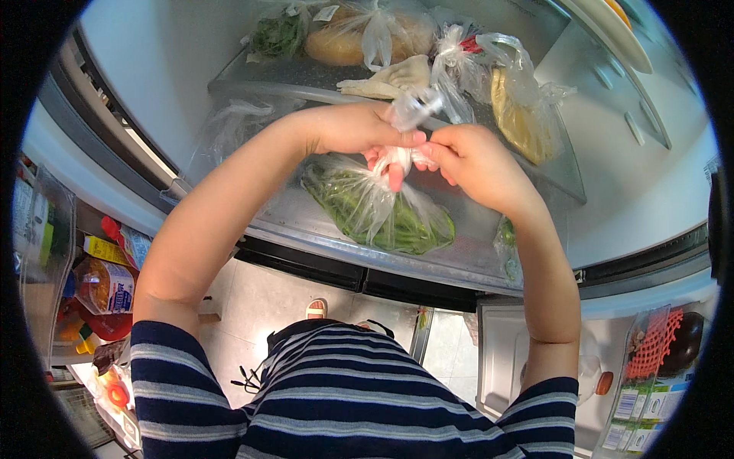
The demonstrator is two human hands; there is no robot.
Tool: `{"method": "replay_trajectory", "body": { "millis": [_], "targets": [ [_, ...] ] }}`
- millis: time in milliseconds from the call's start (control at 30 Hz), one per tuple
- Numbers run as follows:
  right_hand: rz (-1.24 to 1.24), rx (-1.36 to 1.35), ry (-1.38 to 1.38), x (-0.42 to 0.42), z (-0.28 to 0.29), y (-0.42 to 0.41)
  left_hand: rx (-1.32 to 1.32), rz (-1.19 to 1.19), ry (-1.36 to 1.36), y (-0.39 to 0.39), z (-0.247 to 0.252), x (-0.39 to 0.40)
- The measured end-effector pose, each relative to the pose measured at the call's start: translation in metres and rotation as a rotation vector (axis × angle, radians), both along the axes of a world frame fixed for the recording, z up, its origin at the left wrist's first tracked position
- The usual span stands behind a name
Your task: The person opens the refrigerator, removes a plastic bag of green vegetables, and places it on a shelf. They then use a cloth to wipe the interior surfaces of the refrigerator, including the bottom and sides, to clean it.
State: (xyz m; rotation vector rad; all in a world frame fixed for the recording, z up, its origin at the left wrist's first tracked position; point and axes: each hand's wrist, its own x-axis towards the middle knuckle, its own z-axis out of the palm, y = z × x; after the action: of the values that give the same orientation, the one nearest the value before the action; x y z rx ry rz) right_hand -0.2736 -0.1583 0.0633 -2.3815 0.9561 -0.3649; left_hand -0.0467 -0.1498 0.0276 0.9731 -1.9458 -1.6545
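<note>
A clear plastic bag of green vegetables [395,226] hangs or rests over the refrigerator's lower clear drawer [275,224]; I cannot tell which. Its gathered, twisted neck is between my two hands. My left hand [367,129] grips the neck, with fingertips showing beneath the twisted plastic. On the other side, my right hand [470,155] pinches a strand of the same plastic between thumb and fingers. The loose bag end sticks up above the thumbs. Parts of the fingers are hidden behind the plastic.
On the shelf [258,77] behind are a bagged loaf-like item [338,40], bagged greens [278,37], a pale folded piece [401,77] and a bag of yellow food [516,120]. Open doors flank me, with packed left bins [46,258] and cartons [654,407] at right.
</note>
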Motion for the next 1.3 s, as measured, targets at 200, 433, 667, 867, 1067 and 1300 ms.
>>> {"method": "replay_trajectory", "body": {
  "millis": [200, 433, 667, 867, 1067, 1300],
  "targets": [
    [0.086, 0.317, 0.081, 0.002, 0.022, 0.008, 0.069, 0.15, 0.1, 0.009, 0.005, 0.004],
    [0.188, 0.556, 0.281, -0.003, 0.014, 0.002, -0.117, 0.087, -0.042, 0.0, -0.004, 0.006],
    [0.068, 0.236, 0.044, -0.003, -0.005, -0.008, -0.184, -0.035, -0.043, 0.002, 0.0, 0.004],
    [0.165, 0.337, -0.171, 0.005, -0.032, -0.02, -0.263, -0.031, -0.131, 0.005, 0.002, 0.005],
    [0.157, 0.447, -0.352, 0.01, -0.055, -0.023, -0.415, -0.024, -0.23, 0.006, 0.003, 0.004],
    [0.151, 0.408, -0.319, 0.013, -0.057, -0.023, -0.377, -0.032, -0.216, 0.007, 0.004, 0.003]
  ]
}}
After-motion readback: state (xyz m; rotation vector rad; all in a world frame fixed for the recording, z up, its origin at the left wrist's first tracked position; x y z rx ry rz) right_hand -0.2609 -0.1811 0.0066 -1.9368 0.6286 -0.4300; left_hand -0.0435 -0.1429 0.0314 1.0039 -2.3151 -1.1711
